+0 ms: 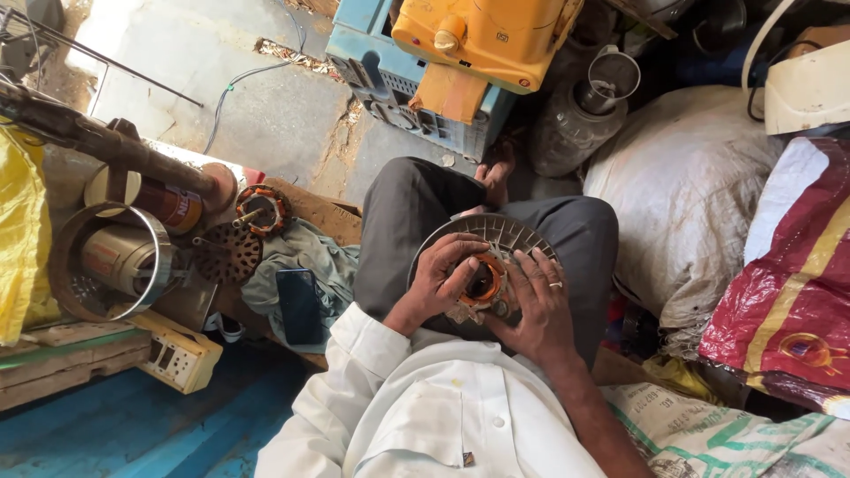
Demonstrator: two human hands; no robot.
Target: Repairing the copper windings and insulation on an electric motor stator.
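Because the seat is low and there is no tabletop near, I keep the work on my lap, where both knees in grey trousers (416, 212) make a steady base. Around me the big things stand apart from the work: a white sack (682, 177) to one side, a yellow machine (496, 31) on a blue crate (372, 53) ahead, and a metal cylinder (111, 261) on the other side. A dark phone (299, 305) lies on a grey-green cloth (310, 257), near but out of the way of the hands.

The round finned motor housing (496, 232) rests tilted against my thigh, its open face turned up to me so I can look inside. In its middle sits the copper-wound stator (484, 281), orange in colour. My left hand (443, 274) grips the rim from one side, fingers curled over the edge into the opening. My right hand (536, 305), with a ring, closes on the other side and presses the winding, so the part cannot turn.
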